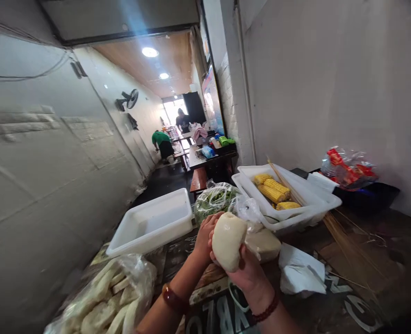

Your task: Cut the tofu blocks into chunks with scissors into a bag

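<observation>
Both hands hold a pale, smooth steamed bun (229, 241) up over the table. My left hand (205, 239) wraps its far left side, with the fingers partly hidden behind it. My right hand (254, 273) grips it from below and the right. At lower left lies a clear plastic bag (144, 273) filled with whitish bun-like pieces (99, 317). Just behind the hands, a pale block in plastic (266, 243) rests on the table. Beneath my right wrist shows part of a pale green looped item (238, 299), its kind unclear.
A white plastic tray (149, 241) stands at left, beside a bag of green vegetables (215, 202). Stacked trays (316, 208) at right hold corn cobs (275, 190) and skewers (288, 185). White paper (300, 271) lies nearer. Two people (162, 144) are far back.
</observation>
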Demonstrator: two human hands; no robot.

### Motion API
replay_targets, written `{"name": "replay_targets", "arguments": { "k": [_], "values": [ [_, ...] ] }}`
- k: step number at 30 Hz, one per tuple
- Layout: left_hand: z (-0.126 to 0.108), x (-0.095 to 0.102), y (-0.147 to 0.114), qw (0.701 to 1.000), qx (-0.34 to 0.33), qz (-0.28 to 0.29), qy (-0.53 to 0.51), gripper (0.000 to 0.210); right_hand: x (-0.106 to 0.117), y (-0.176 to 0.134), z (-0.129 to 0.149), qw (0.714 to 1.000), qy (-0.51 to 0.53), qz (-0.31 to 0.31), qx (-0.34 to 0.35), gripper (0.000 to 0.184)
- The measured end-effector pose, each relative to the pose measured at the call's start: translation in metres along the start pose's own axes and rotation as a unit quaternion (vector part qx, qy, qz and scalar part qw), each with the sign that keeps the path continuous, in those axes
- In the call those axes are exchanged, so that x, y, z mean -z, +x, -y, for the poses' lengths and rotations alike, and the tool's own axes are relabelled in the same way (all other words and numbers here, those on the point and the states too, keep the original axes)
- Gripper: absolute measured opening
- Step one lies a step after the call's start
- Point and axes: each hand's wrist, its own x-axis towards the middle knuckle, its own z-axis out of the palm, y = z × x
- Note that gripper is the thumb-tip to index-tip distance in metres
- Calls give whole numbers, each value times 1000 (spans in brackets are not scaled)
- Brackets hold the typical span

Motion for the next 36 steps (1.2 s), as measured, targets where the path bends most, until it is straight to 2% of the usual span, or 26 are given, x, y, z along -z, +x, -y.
{"name": "replay_targets", "arguments": {
  "k": [4, 7, 11, 13, 17, 21, 23, 27, 30, 33, 34, 36],
  "values": [
    [-5, 28, -75, 995, 86, -52, -26, 35, 11, -8, -13, 997, -59, -41, 3, 65],
    [-14, 52, -140, 985, 147, -88, -10, 34, 14, -14, -18, 995, -80, -61, -25, 68],
    [-18, 96, -215, 964, 211, -141, 76, 29, 10, -20, -19, 989, -118, -61, -71, 87],
    [-15, 120, -246, 950, 239, -149, 131, 28, 6, -23, -20, 986, -133, -60, -85, 92],
    [-4, 158, -291, 927, 261, -110, 248, 31, 1, -28, -25, 980, -160, -58, -99, 94],
    [5, 175, -321, 886, 298, -128, 333, 39, -8, -34, -36, 978, -171, -43, -112, 89],
    [11, 179, -332, 879, 304, -130, 344, 44, -15, -38, -45, 978, -163, -25, -130, 84],
    [30, 186, -342, 875, 318, -136, 339, 53, -41, -40, -77, 963, -181, 71, -188, 74],
    [44, 197, -334, 870, 343, -136, 326, 56, -75, -28, -106, 939, -228, 166, -197, 69],
    [53, 209, -321, 876, 380, -102, 278, 59, -108, -7, -131, 906, -278, 265, -175, 76],
    [55, 213, -317, 877, 395, -87, 260, 58, -116, 1, -138, 892, -314, 287, -154, 78],
    [61, 219, -313, 876, 417, -70, 230, 48, -124, 18, -146, 842, -436, 301, -95, 75]
  ]
}}
